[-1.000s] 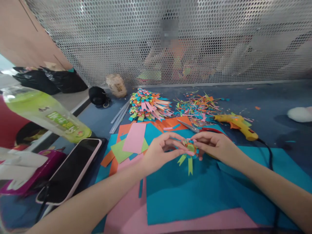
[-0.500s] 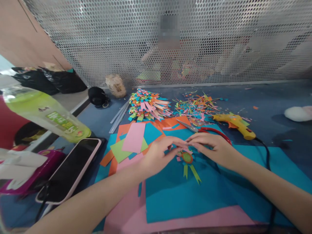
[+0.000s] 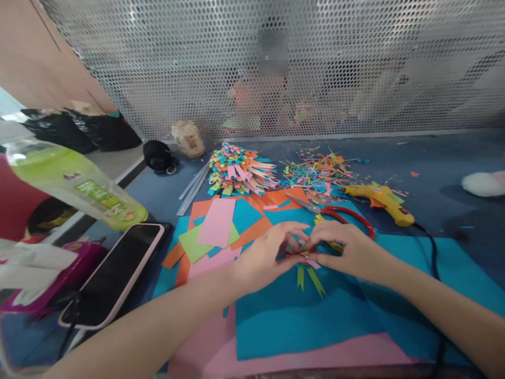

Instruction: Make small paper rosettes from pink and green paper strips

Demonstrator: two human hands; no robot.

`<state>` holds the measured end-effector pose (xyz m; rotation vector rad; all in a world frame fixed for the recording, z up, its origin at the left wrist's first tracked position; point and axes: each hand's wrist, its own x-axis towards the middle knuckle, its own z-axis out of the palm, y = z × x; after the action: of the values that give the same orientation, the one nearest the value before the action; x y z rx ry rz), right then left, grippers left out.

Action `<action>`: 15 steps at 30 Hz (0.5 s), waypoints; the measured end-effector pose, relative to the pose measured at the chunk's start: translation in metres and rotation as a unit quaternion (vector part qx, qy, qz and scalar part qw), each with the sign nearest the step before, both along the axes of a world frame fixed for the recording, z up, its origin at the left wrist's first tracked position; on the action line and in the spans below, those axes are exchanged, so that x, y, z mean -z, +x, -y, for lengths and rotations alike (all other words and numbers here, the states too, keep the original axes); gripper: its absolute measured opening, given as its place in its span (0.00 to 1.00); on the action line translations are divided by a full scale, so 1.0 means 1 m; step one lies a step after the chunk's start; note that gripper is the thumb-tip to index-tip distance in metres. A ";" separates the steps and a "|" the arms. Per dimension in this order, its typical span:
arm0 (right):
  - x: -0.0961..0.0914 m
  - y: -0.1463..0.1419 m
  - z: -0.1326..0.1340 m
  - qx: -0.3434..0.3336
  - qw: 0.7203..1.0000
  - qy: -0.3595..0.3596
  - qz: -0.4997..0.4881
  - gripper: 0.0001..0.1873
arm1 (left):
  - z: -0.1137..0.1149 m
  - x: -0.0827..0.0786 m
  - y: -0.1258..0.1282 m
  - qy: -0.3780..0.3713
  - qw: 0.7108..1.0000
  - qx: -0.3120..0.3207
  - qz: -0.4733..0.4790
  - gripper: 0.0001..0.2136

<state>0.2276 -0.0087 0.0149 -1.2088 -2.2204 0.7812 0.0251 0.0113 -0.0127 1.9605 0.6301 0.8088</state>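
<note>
Both my hands meet over blue paper [image 3: 300,321], their fingertips nearly touching. My left hand [image 3: 262,258] is closed in a pinch, with thumb and index fingertip at a small pink paper strip [image 3: 314,264]. My right hand [image 3: 351,247] pinches the strip from the other side, its fingers curled. Two notched green paper tails [image 3: 315,284] stick out below the fingertips; the small paper rosette they belong to is mostly hidden behind the fingers. Red-handled scissors [image 3: 351,210] lie just beyond my right hand, beside something yellow [image 3: 334,245] partly covered by it.
A yellow glue gun [image 3: 381,201] rests at the right, its cord running toward me. Paper sheets [image 3: 216,223], a paper-strip cone [image 3: 239,171] and cut scraps [image 3: 315,171] lie ahead. A phone [image 3: 114,273] and bottle [image 3: 79,181] are left. A perforated metal panel [image 3: 189,68] stands behind.
My fingertips have come down over the rosette and now cover its orange and green centre. My right hand has drawn slightly back, uncovering something yellow near the scissors.
</note>
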 end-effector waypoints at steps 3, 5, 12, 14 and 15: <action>0.003 0.000 0.000 -0.003 1.000 -0.016 -0.005 0.07 | 0.002 -0.001 0.002 -0.017 1.000 -0.003 0.005 0.18; 0.004 0.000 -0.001 -0.003 1.000 -0.016 -0.010 0.08 | 0.003 -0.001 0.003 -0.015 1.000 0.004 0.014 0.19; -0.002 0.003 -0.005 0.051 0.998 -0.010 -0.040 0.09 | -0.003 -0.002 0.000 0.104 0.987 -0.093 -0.081 0.16; -0.003 0.005 -0.006 0.092 0.995 -0.018 -0.042 0.09 | -0.005 -0.002 0.000 0.132 0.976 -0.105 -0.138 0.15; -0.002 0.006 -0.006 0.105 0.993 -0.023 -0.047 0.08 | -0.006 -0.003 0.000 0.141 0.971 -0.106 -0.164 0.15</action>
<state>0.2336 -0.0023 0.0173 -1.3712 -1.9724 0.7897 0.0247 0.0170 -0.0101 2.3417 0.9787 0.7384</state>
